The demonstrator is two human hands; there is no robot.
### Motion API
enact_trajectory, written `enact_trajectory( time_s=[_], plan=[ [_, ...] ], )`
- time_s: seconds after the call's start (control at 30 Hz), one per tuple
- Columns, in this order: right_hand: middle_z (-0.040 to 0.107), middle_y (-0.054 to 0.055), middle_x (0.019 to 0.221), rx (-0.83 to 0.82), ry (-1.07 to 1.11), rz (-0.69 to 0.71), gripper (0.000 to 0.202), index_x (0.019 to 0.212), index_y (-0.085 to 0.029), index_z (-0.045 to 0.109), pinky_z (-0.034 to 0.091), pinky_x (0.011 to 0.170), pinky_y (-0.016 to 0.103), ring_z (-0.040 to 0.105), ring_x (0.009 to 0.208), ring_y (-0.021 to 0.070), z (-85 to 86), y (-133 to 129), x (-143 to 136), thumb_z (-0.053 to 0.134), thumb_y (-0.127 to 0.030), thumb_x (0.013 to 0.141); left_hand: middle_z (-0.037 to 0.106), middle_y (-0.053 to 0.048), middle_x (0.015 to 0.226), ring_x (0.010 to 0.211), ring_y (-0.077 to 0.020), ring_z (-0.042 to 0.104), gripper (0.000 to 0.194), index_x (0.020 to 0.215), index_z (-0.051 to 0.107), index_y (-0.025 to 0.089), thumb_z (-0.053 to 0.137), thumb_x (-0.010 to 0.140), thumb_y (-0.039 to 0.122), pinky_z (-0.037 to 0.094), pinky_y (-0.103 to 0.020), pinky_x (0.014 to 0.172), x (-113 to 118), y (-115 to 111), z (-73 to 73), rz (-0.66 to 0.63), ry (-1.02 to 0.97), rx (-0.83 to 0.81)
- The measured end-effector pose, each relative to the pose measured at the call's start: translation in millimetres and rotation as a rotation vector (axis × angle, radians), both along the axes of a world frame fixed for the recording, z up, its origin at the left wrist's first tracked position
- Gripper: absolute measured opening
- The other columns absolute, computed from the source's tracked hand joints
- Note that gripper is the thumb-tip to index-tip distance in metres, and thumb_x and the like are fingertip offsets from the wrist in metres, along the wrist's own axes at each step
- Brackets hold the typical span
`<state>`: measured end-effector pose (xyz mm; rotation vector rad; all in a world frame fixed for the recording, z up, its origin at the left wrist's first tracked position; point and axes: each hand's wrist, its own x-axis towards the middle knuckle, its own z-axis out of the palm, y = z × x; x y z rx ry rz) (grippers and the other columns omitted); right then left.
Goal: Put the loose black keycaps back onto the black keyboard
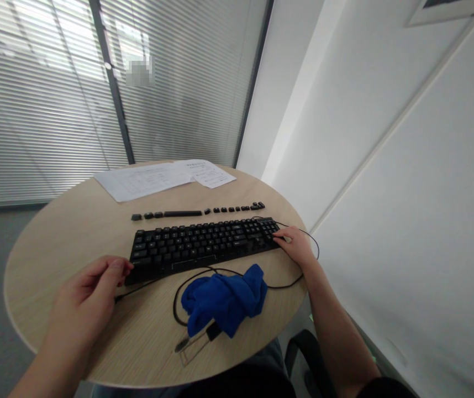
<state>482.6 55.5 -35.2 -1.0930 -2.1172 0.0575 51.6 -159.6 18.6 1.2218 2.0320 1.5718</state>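
A black keyboard (204,243) lies across the table, its front row showing bare patches where keycaps are off. At its left front corner, my left hand (91,290) is closed, thumb and fingertips gripping the edge. My right hand (296,246) pinches the right end of the keyboard with thumb and fingers. Behind it runs a line of loose black keycaps, with a long space bar (183,213) among them. A crumpled blue cloth (226,298) sits in front, beside a small dark brush (182,345) and a thin wire keycap puller (198,348).
The round wooden table (42,276) carries printed papers (149,179) at its far side. A black cable (174,301) loops around the cloth and past my right hand. A white wall (386,193) stands close on the right; a black chair arm (309,354) is below.
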Motion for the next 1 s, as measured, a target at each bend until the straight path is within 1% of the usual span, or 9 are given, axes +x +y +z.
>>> enact_trajectory(
  time_s=[0.27,0.5,0.73,0.9,1.0],
  plan=[
    [0.077,0.005,0.096,0.042,-0.031,0.002,0.009,0.091,-0.027,0.08,0.055,0.089,0.044,0.07,0.093,0.0255,0.0,-0.8,-1.9,0.072,-0.03,0.089,0.069,-0.002,0.071,0.075,-0.0255,0.065,0.032,0.072,0.068,0.024,0.055,0.074,0.053,0.049,-0.032,0.07,3.4,-2.5,7.6,0.006,0.033,-0.019],
    [0.077,0.004,0.099,0.009,-0.036,0.018,0.01,0.094,-0.028,0.08,0.056,0.09,0.042,0.07,0.096,0.0243,-1.2,-1.0,-0.8,0.072,-0.029,0.089,0.071,-0.002,0.073,0.076,-0.0249,0.066,0.032,0.074,0.069,0.023,0.055,0.077,0.052,0.051,-0.032,0.071,2.9,-1.6,5.3,0.002,0.062,-0.02],
    [0.077,0.004,0.101,-0.013,-0.048,0.01,0.014,0.098,-0.028,0.08,0.056,0.09,0.042,0.07,0.096,0.0247,-0.1,-0.8,-0.4,0.07,-0.029,0.089,0.069,-0.002,0.071,0.073,-0.0237,0.065,0.033,0.074,0.07,0.023,0.055,0.077,0.052,0.051,-0.03,0.068,0.0,-1.8,1.8,0.001,0.069,-0.007],
    [0.077,0.004,0.1,-0.053,-0.008,-0.02,0.016,0.097,-0.028,0.08,0.055,0.092,0.044,0.071,0.096,0.0258,-1.8,0.5,0.4,0.069,-0.035,0.089,0.07,-0.002,0.072,0.076,-0.0246,0.066,0.031,0.075,0.069,0.023,0.056,0.077,0.051,0.051,-0.031,0.071,0.7,-2.2,1.4,0.007,0.044,-0.016],
    [0.078,0.005,0.099,-0.072,0.106,-0.071,0.022,0.097,-0.027,0.081,0.056,0.091,0.044,0.071,0.093,0.0257,-5.3,1.8,3.2,0.067,-0.042,0.088,0.07,-0.002,0.072,0.076,-0.0253,0.066,0.032,0.074,0.069,0.023,0.056,0.076,0.052,0.051,-0.032,0.071,-0.3,-1.2,0.3,0.0,0.038,-0.015]
  ],
)
